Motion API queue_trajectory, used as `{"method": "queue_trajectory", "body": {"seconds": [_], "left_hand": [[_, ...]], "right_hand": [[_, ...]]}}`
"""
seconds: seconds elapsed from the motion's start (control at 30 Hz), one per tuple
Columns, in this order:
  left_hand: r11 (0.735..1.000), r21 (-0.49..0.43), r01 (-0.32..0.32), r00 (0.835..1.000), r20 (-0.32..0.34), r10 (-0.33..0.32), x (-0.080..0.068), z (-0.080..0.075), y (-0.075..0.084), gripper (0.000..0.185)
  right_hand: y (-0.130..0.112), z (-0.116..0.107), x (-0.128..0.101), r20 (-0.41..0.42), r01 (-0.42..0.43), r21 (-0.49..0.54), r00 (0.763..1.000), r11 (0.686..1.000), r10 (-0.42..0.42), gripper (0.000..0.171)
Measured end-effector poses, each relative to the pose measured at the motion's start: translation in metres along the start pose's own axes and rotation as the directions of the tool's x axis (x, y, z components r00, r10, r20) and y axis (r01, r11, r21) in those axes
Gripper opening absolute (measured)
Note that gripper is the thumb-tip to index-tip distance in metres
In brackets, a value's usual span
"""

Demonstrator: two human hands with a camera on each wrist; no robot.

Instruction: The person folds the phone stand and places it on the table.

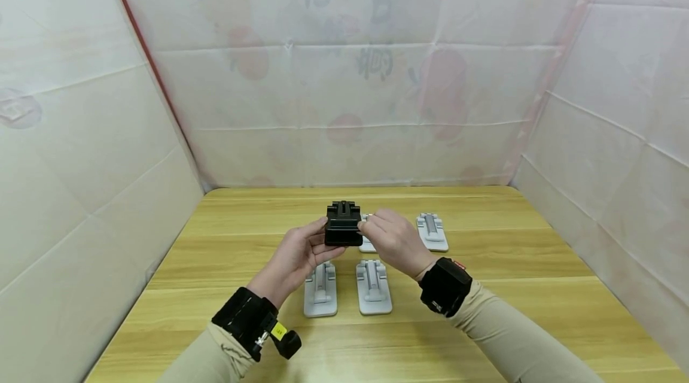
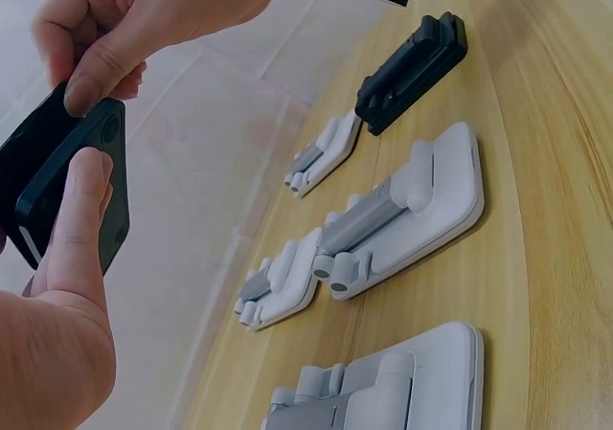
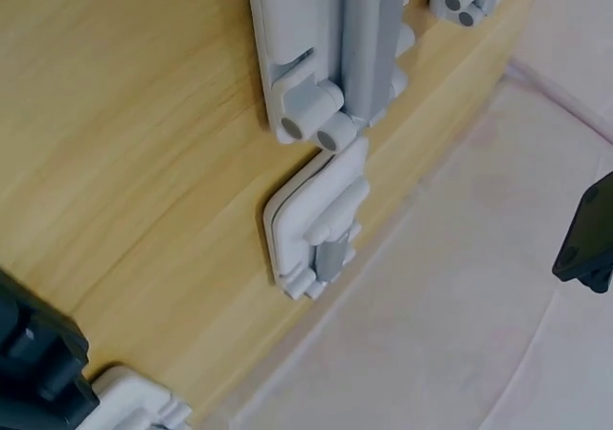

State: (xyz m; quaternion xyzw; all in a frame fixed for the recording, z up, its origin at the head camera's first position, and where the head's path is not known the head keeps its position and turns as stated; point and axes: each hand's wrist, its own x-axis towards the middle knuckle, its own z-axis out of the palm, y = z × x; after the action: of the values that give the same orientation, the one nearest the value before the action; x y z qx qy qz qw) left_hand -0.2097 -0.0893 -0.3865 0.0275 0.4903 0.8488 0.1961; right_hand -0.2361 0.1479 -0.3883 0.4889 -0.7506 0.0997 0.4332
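Observation:
A folded black phone stand [image 1: 343, 224] is held up over the table between both hands. My left hand [image 1: 293, 257] grips it from the left side and below. In the left wrist view, one straight digit of that hand lies along the stand's [image 2: 72, 186] flat face. My right hand [image 1: 395, 239] pinches the stand's right edge, thumb on the near side in the left wrist view. Below the hands lie folded white phone stands [image 1: 374, 287] with grey arms. In the right wrist view the held stand [image 3: 586, 234] shows at the right edge; the right hand is out of that view.
Another white stand [image 1: 432, 232] lies at the back right, and one [image 1: 320, 293] below the left hand. A second black stand [image 2: 412, 71] lies on the wooden table [image 1: 242, 209], hidden in the head view. White printed sheets [image 1: 344, 90] enclose the back and sides.

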Motion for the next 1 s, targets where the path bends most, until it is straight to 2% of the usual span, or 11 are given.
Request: {"method": "queue_trajectory", "body": {"seconds": [0.17,0.23,0.3,0.4,0.47,0.57,0.63,0.7,0.77,0.87,1.0], "left_hand": [[1.000,0.005,-0.003,1.000,-0.008,0.003,0.001,0.000,0.000,0.049],[1.000,-0.007,0.009,1.000,-0.024,-0.009,0.002,0.001,0.000,0.047],[1.000,-0.013,0.015,0.999,-0.040,-0.016,0.002,0.001,0.000,0.046],[1.000,-0.022,0.021,0.998,-0.063,-0.022,0.003,0.002,0.000,0.044],[1.000,-0.020,0.018,0.997,-0.070,-0.020,0.003,0.002,-0.001,0.044],[1.000,-0.007,0.007,0.997,-0.074,-0.007,0.003,0.002,-0.001,0.046],[1.000,0.000,-0.001,0.997,-0.075,0.001,0.004,0.002,-0.002,0.046],[1.000,0.014,-0.010,0.998,-0.068,0.011,0.004,0.002,-0.002,0.047],[1.000,0.021,-0.009,0.998,-0.066,0.011,0.005,0.002,-0.002,0.047],[0.999,0.039,-0.003,0.998,-0.062,0.006,0.004,0.002,-0.002,0.046],[0.999,0.054,0.006,0.998,-0.066,-0.002,0.005,0.001,-0.003,0.043]], "right_hand": [[0.000,-0.001,-0.002,0.004,-0.064,0.142,0.998,0.988,0.064,0.006],[-0.001,-0.002,-0.003,0.016,-0.132,0.227,0.991,0.965,0.131,0.005],[-0.004,-0.003,-0.003,0.055,-0.238,0.314,0.971,0.919,0.233,0.005],[-0.008,-0.005,-0.003,0.168,-0.450,0.440,0.891,0.777,0.421,0.006],[-0.010,-0.007,-0.002,0.272,-0.596,0.491,0.798,0.635,0.538,0.007],[-0.011,-0.009,0.001,0.432,-0.759,0.499,0.636,0.418,0.640,0.012],[-0.011,-0.010,0.002,0.514,-0.821,0.486,0.545,0.298,0.663,0.018],[-0.010,-0.010,0.002,0.582,-0.860,0.472,0.471,0.196,0.663,0.025],[-0.009,-0.010,0.000,0.631,-0.878,0.464,0.423,0.121,0.650,0.029],[-0.009,-0.010,-0.001,0.688,-0.887,0.461,0.382,0.035,0.617,0.033],[-0.009,-0.008,-0.001,0.753,-0.875,0.478,0.362,-0.078,0.550,0.037]]}}
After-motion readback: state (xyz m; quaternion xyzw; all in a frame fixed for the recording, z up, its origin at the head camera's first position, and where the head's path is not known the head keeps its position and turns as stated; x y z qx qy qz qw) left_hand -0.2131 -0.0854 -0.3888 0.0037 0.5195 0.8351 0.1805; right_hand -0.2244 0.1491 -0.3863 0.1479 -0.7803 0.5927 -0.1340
